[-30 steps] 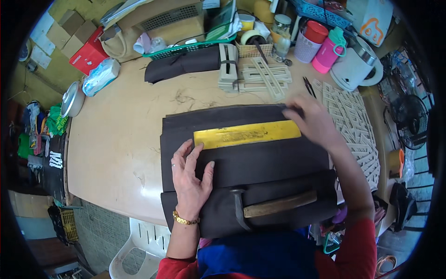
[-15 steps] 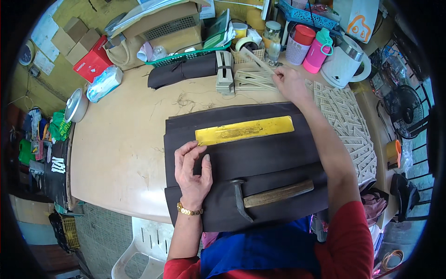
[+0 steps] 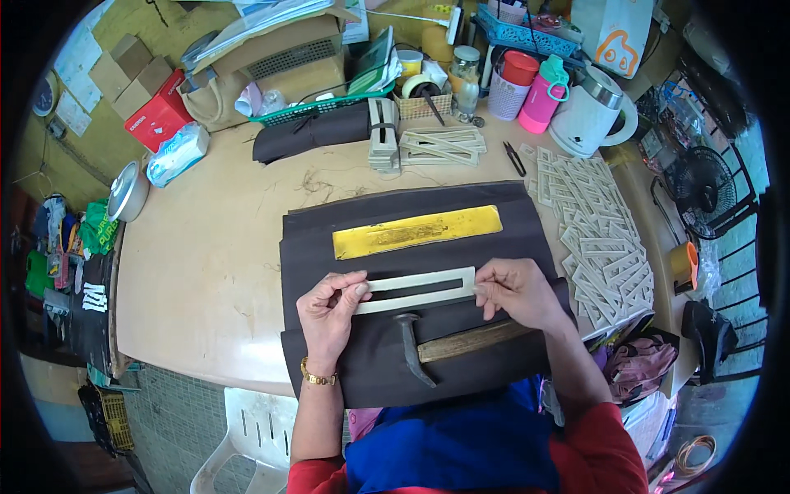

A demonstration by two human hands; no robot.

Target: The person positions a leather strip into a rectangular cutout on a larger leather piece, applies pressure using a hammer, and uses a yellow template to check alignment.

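A cream rectangular frame with a long slot (image 3: 415,305) is stretched level between my two hands, above the black sheet material (image 3: 321,239). My left hand (image 3: 329,309) pinches its left end between thumb and fingers. At the other end, my right hand (image 3: 517,292) grips the short side. Just beyond the frame, a yellow strip (image 3: 417,232) with dark smudges lies flat on the black sheets. Nearer to me rests a hammer (image 3: 469,340) with a dark metal head and a wooden handle, its right end by my right wrist.
Many similar cream frames (image 3: 605,235) spread over the table's right side. Behind the sheets are a tied stack of frames (image 3: 383,136), loose frames (image 3: 444,146), a black roll (image 3: 313,132) and small thread snips (image 3: 514,159). A white kettle (image 3: 588,115) stands at the back right.
My right hand has come back from the far loose pile with a frame. My left hand has left the yellow strip's edge and now holds the frame's other end.
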